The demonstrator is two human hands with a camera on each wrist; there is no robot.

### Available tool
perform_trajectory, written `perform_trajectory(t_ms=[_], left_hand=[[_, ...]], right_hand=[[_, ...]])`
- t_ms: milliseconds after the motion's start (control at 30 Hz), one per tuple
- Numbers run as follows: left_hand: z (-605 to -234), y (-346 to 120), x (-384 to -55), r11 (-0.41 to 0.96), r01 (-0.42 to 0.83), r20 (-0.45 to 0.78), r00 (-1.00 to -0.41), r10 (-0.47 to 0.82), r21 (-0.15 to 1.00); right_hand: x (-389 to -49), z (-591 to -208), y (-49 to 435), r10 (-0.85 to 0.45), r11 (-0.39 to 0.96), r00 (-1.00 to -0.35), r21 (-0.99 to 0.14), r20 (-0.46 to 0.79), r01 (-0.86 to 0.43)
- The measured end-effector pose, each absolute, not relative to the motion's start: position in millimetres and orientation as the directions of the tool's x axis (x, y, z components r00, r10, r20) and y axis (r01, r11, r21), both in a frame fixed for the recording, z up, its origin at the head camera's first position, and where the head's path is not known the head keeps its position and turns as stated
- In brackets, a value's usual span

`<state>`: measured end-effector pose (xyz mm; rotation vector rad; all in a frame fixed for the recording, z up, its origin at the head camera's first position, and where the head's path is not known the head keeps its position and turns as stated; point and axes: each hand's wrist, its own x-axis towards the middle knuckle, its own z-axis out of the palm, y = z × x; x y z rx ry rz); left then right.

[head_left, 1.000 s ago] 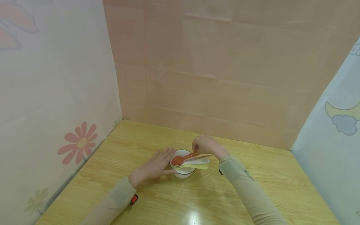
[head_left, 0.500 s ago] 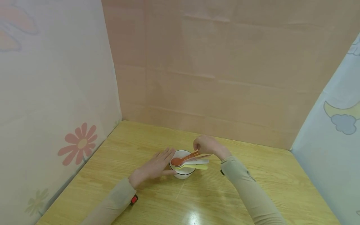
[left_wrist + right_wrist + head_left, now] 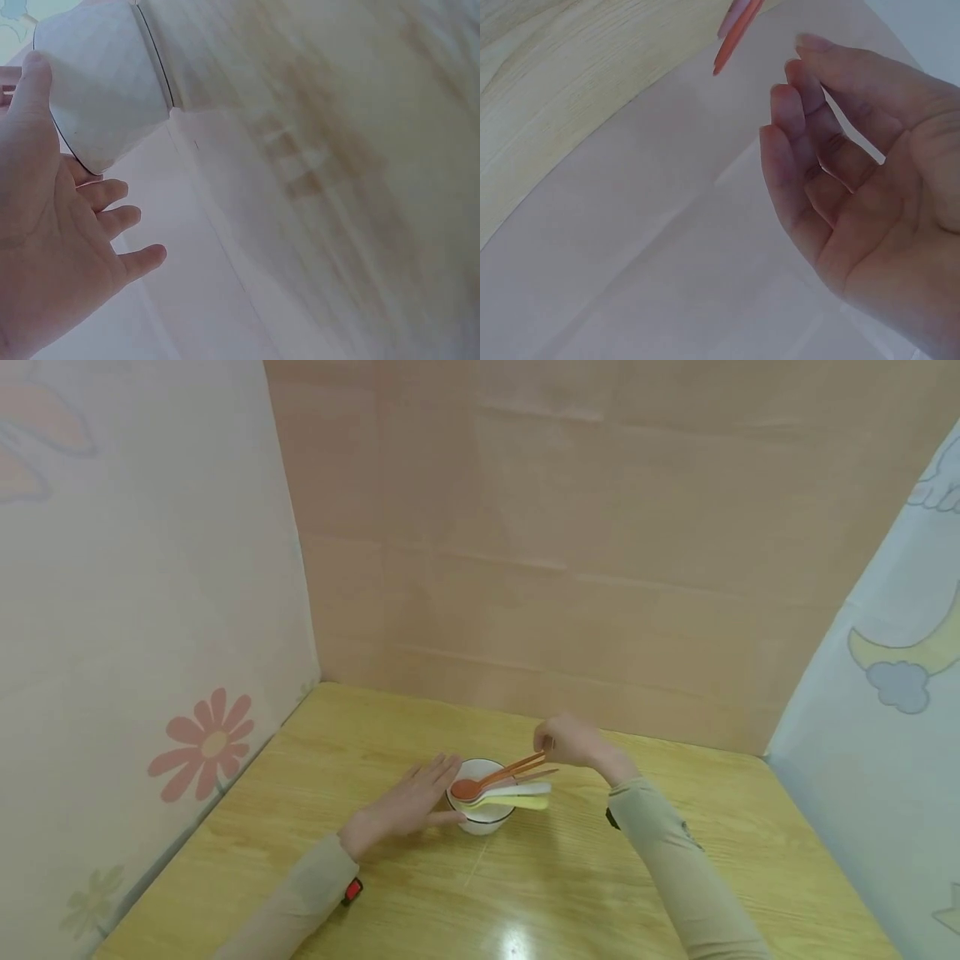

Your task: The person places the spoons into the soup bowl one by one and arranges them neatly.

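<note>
A white dark-rimmed bowl stands on the table with a fan of stacked spoons leaning over its right rim. The orange spoons are on top; a white spoon and a yellow spoon show below. My left hand rests along the bowl's left side, fingers straight and thumb at its front. The left wrist view shows the bowl against that hand. My right hand hovers at the upper handle ends. In the right wrist view its loosely bent fingers are apart from an orange handle.
The wooden table runs back to a tan cloth backdrop. A flower-patterned cloth borders it on the left, and a cloth with moon and cloud prints on the right.
My right hand has moved right and slightly up along the orange handles, so more of them shows. The spoon heads and my left hand stay in place at the bowl.
</note>
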<state>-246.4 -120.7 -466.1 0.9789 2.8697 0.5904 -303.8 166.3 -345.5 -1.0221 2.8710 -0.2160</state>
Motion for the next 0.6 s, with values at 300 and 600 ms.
perform_trajectory(t_ms=[300, 600], left_hand=[[-465.8, -131.0, -249.8, 0.725, 0.576, 0.074, -0.800, 0.596, 0.377], [-472.2, -139.9, -247.7, 0.724, 0.556, 0.099, -0.815, 0.570, 0.410]], right_hand=[[-298.8, -346.2, 185.6, -0.641, 0.749, -0.766, -0.181, 0.040, -0.637], [-286.2, -351.5, 206.3, -0.613, 0.760, -0.785, -0.206, 0.089, -0.617]])
